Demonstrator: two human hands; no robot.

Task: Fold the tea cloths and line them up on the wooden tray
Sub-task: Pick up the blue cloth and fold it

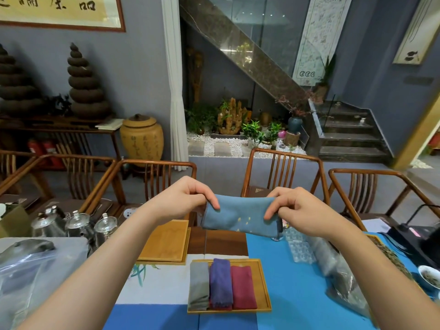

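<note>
A folded blue tea cloth with small yellow marks hangs in the air above the table. My left hand pinches its left end and my right hand pinches its right end. Below them, near the table's front, lies the wooden tray. On it three folded cloths lie side by side: a grey cloth on the left, a purple cloth in the middle, a dark red cloth on the right. The tray's right strip is bare.
A second, larger wooden tray lies behind and to the left. Glass and metal teapots stand at the far left, with plastic bags in front. Bubble wrap and a bowl of tea leaves sit at the right. Wooden chairs line the far side.
</note>
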